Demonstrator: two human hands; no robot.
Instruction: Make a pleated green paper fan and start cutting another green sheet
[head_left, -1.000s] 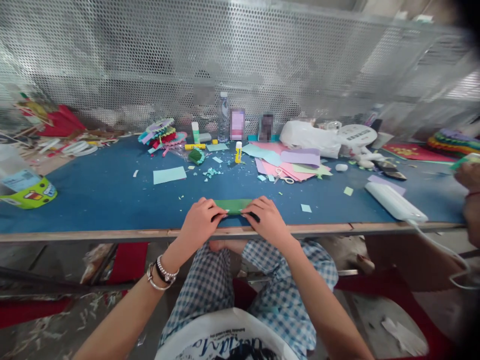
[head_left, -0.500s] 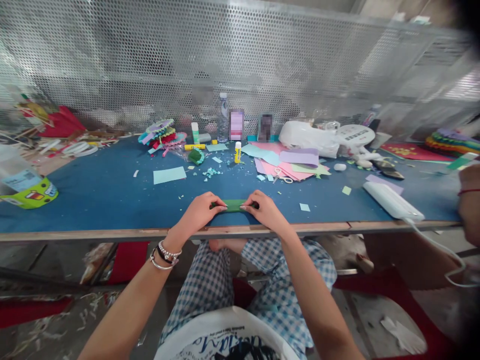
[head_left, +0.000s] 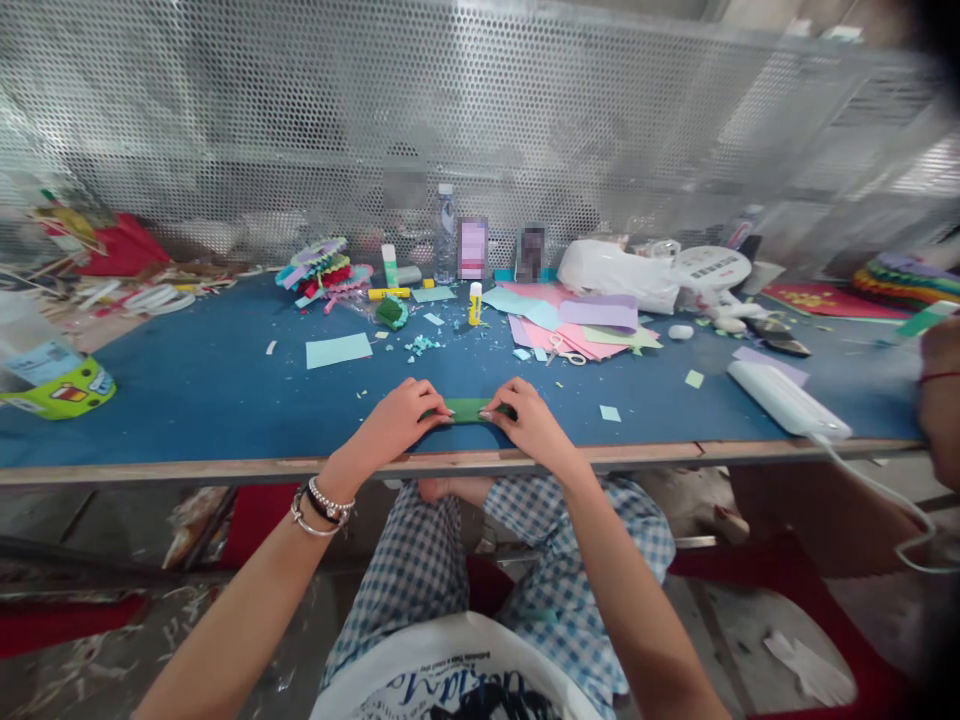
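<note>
A folded strip of green paper [head_left: 468, 409] lies on the blue table [head_left: 187, 385] close to its front edge. My left hand [head_left: 397, 420] pinches the strip's left end, fingers curled down onto it. My right hand [head_left: 529, 420] presses and grips the right end the same way. Only the middle of the strip shows between my fingertips. Both wrists hang over the wooden table edge [head_left: 225, 468], above my checked trousers.
Coloured paper sheets [head_left: 577, 325], scissors [head_left: 564, 351], glue sticks [head_left: 475, 303], a water bottle [head_left: 446, 232] and paper scraps lie at the back. A white power strip [head_left: 787, 400] sits right. Another person's arm [head_left: 941, 400] shows at the right edge. A perforated metal screen [head_left: 480, 120] stands behind.
My hands slid slightly away from the table edge along the green strip and closed tighter on its ends. The person at the right lowered their hand a little.
</note>
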